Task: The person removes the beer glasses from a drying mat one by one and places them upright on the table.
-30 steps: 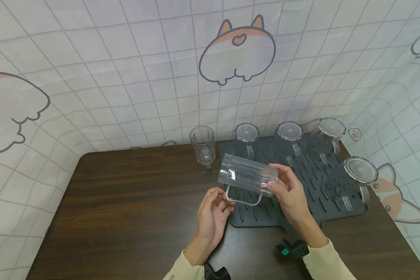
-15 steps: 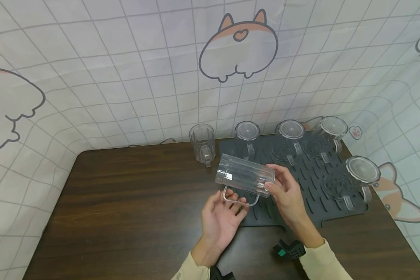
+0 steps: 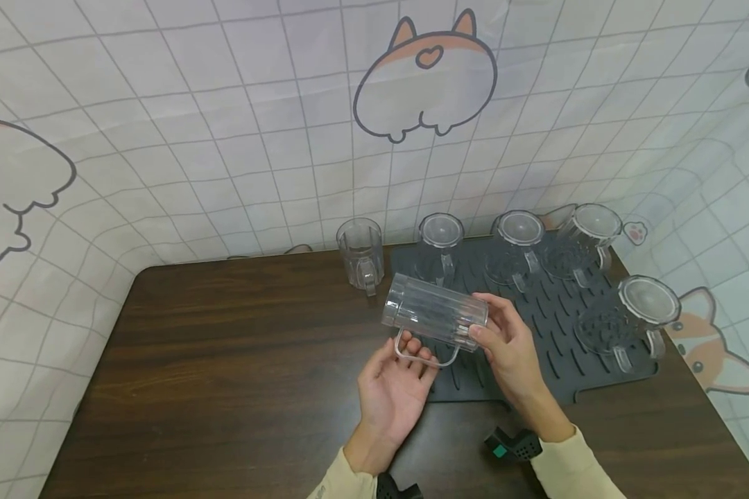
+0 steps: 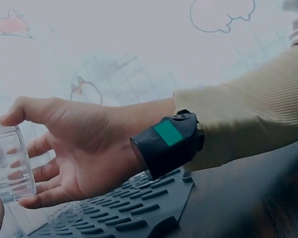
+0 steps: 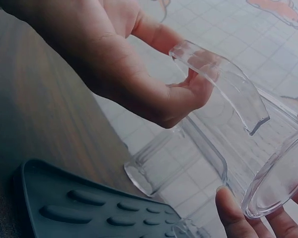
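A clear glass mug (image 3: 437, 308) is held on its side above the mat, handle facing the person. My right hand (image 3: 514, 350) grips its right end, thumb on the near side and fingers around the far side; the left wrist view shows this hand (image 4: 79, 148) from the side. My left hand (image 3: 393, 395), palm up, has its fingers curled at the mug's handle (image 3: 427, 362). In the right wrist view, the left hand (image 5: 129, 64) holds the handle with its fingertips. Behind, an upright glass mug (image 3: 360, 256) stands on the table.
A dark ridged drying mat (image 3: 555, 326) lies at the right of the brown wooden table (image 3: 225, 374). Several upside-down glass mugs (image 3: 520, 239) stand on it along the back and right. A patterned tile-print curtain (image 3: 256, 138) rises behind.
My left hand has shifted right under the handle and turned its palm up, fingers more spread. The held mug has moved slightly left; my right hand keeps its grip.
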`<state>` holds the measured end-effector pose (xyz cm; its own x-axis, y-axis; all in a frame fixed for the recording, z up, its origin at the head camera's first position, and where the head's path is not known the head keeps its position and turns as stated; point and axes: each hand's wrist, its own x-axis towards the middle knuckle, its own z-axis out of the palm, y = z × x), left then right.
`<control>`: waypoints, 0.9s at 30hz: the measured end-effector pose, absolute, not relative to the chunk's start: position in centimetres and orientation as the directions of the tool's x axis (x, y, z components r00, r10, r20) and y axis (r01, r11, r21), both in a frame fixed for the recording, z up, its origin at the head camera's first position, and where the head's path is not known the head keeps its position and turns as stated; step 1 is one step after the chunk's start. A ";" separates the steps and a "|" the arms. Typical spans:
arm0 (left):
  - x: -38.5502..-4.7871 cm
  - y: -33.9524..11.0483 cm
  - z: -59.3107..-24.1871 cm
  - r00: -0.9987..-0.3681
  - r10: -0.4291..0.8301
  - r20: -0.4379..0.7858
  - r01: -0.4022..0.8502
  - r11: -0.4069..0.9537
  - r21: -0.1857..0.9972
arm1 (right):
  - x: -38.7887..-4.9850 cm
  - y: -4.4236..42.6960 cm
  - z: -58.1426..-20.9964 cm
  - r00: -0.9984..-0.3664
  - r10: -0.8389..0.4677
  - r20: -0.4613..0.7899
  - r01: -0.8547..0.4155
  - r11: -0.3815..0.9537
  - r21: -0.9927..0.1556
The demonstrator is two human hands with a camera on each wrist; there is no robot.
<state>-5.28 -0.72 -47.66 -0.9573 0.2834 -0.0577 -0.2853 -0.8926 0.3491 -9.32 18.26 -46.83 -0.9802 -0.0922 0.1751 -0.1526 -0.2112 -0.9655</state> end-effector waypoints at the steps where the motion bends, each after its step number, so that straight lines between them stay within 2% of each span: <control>1: -5.3 -0.7 -47.6 -0.958 0.281 -0.054 -0.281 -0.895 0.346 | -9.3 18.2 -46.9 -0.980 -0.092 0.175 -0.154 -0.206 -0.966; 18: -5.2 -1.1 -47.4 -0.955 0.298 -0.002 -0.279 -0.892 0.355 | -9.4 18.4 -47.0 -0.976 -0.107 0.188 -0.164 -0.201 -0.966; 27: -5.1 -1.0 -47.3 -0.952 0.307 -0.009 -0.289 -0.885 0.366 | -9.3 18.4 -47.0 -0.982 -0.123 0.147 -0.125 -0.170 -0.978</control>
